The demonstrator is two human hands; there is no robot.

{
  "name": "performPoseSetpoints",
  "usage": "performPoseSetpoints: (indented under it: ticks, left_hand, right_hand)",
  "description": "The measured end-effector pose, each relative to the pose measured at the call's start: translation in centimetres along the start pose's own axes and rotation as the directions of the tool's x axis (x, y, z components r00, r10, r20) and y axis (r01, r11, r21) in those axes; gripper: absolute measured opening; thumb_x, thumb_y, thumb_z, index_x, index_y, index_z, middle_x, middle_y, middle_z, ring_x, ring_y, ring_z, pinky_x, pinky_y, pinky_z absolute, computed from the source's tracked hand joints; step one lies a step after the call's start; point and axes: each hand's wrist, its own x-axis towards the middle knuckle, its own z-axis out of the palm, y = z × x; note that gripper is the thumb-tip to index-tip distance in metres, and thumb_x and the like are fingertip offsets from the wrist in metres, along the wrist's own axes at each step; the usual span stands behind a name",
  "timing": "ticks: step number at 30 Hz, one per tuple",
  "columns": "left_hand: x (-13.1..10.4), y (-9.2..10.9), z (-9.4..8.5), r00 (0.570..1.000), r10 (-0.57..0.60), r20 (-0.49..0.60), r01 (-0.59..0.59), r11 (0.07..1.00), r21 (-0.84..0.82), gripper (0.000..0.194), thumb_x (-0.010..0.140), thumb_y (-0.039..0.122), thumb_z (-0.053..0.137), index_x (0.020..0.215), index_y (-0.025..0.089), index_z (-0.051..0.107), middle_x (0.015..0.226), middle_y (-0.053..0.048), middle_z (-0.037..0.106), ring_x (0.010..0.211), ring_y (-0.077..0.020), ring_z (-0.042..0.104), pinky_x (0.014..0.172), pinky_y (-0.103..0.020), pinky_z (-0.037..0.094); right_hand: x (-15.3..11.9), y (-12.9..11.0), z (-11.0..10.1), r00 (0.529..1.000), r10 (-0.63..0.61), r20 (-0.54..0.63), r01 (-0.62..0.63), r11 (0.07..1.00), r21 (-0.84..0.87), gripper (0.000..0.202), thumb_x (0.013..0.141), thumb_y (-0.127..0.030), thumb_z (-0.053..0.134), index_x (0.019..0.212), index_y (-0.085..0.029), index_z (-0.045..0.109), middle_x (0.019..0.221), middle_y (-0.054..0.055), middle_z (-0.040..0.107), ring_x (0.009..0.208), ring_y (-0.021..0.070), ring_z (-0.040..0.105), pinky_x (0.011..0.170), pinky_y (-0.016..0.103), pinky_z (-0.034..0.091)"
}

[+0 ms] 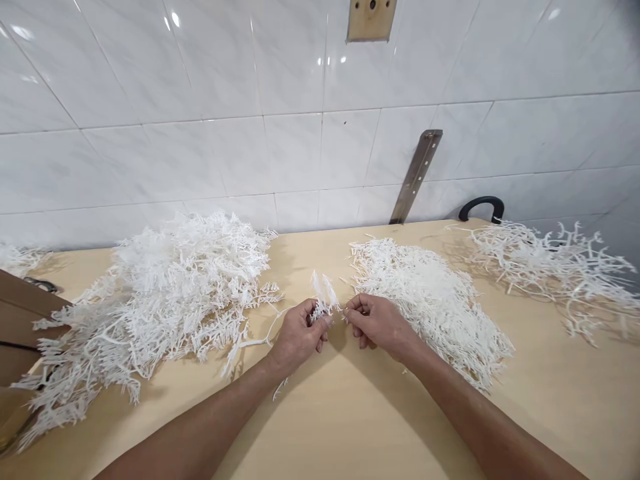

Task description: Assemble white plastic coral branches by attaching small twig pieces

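My left hand (301, 328) is closed around a white branched plastic sprig (324, 293). Its feathery tips rise above the fingers, and a thin forked stem (273, 327) reaches out on the left behind the hand. My right hand (377, 320) is pinched just right of the sprig's tips; whatever is between its fingertips is too small to make out. Left of my hands lies a large heap of white branched sprigs (190, 287). A flatter pile of small white pieces (420, 287) lies beside and behind my right hand.
Bare-looking white branching stems (545, 267) lie at the far right of the wooden table (340, 427). A metal strip (416, 177) leans on the tiled wall, near a black curved handle (483, 203). A brown box (27, 320) stands at the left edge.
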Motion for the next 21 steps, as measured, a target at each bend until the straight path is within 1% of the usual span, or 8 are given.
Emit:
performPoseSetpoints:
  ticks: [4,6,10,12,14,15,19,21]
  left_hand:
    - [-0.3,0.3,0.0,0.999,0.019,0.032,-0.020,0.999,0.026,0.026,0.080,0.042,0.064,0.082,0.018,0.055,0.056,0.005,0.054,0.041,-0.0074,0.048,0.041,-0.019,0.036]
    - [-0.3,0.2,0.1,0.999,0.021,0.040,-0.022,0.999,0.030,0.024,0.082,0.040,0.062,0.080,0.018,0.055,0.056,0.005,0.054,0.041,-0.0072,0.048,0.041,-0.019,0.037]
    - [-0.2,-0.3,0.1,0.998,0.010,0.061,-0.012,0.999,0.038,0.018,0.083,0.035,0.060,0.078,0.018,0.054,0.055,0.006,0.053,0.039,-0.0069,0.046,0.042,-0.019,0.037]
    - [-0.2,-0.5,0.0,0.998,0.009,0.069,-0.012,0.999,0.046,0.017,0.084,0.034,0.060,0.079,0.019,0.054,0.055,0.006,0.053,0.039,-0.0069,0.046,0.042,-0.019,0.037]
    - [-0.3,-0.6,0.1,0.997,0.017,0.077,-0.022,0.998,0.063,0.017,0.085,0.034,0.059,0.079,0.019,0.054,0.055,0.006,0.052,0.039,-0.0071,0.045,0.042,-0.020,0.036]
    - [-0.3,-0.6,0.1,0.996,0.022,0.081,-0.029,0.997,0.077,0.017,0.086,0.034,0.058,0.080,0.019,0.054,0.055,0.006,0.052,0.039,-0.0074,0.045,0.042,-0.020,0.036]
    - [-0.6,-0.1,0.3,0.994,0.073,0.086,-0.085,0.986,0.142,0.017,0.087,0.033,0.055,0.079,0.019,0.055,0.055,0.005,0.049,0.046,-0.0099,0.047,0.047,-0.022,0.036]
    - [-0.7,0.2,0.4,0.990,0.108,0.089,-0.121,0.979,0.165,0.015,0.086,0.031,0.056,0.079,0.018,0.056,0.056,0.004,0.051,0.052,-0.0116,0.050,0.052,-0.023,0.038]
  right_hand:
    - [0.0,-0.3,-2.8,0.956,-0.130,-0.264,0.075,0.975,-0.207,0.013,0.082,-0.032,0.059,0.085,-0.020,0.064,0.063,0.001,0.066,0.046,0.0142,0.062,0.045,0.024,0.048]
    - [0.1,-0.1,-4.6,0.848,-0.303,-0.434,0.123,0.910,-0.395,0.015,0.085,-0.032,0.057,0.089,-0.020,0.065,0.074,0.004,0.070,0.057,0.0171,0.065,0.058,0.029,0.052]
    - [0.3,0.1,-7.4,0.532,-0.598,-0.600,0.084,0.742,-0.665,0.030,0.085,-0.026,0.054,0.112,-0.016,0.062,0.104,0.015,0.069,0.075,0.0231,0.067,0.075,0.040,0.053]
    - [0.1,-0.1,-7.5,0.478,-0.621,-0.622,0.084,0.737,-0.671,0.038,0.084,-0.027,0.057,0.119,-0.014,0.059,0.109,0.017,0.067,0.076,0.0237,0.066,0.073,0.040,0.053]
    - [-0.4,-0.6,-6.5,0.517,-0.599,-0.612,0.164,0.770,-0.616,0.031,0.087,-0.030,0.057,0.113,-0.015,0.063,0.097,0.013,0.070,0.071,0.0212,0.066,0.069,0.037,0.053]
    - [-0.8,-0.9,-5.7,0.564,-0.579,-0.589,0.226,0.794,-0.565,0.024,0.090,-0.032,0.054,0.106,-0.017,0.065,0.089,0.010,0.071,0.067,0.0193,0.065,0.067,0.034,0.054]
    - [-2.3,-2.0,-1.3,0.723,-0.603,-0.336,0.471,0.787,-0.399,0.020,0.093,-0.031,0.054,0.100,-0.020,0.069,0.082,0.005,0.073,0.061,0.0145,0.063,0.056,0.025,0.052]
    - [-2.6,-2.1,0.5,0.747,-0.624,-0.230,0.523,0.764,-0.377,0.019,0.093,-0.029,0.053,0.099,-0.020,0.069,0.087,0.005,0.074,0.061,0.0138,0.063,0.055,0.025,0.051]
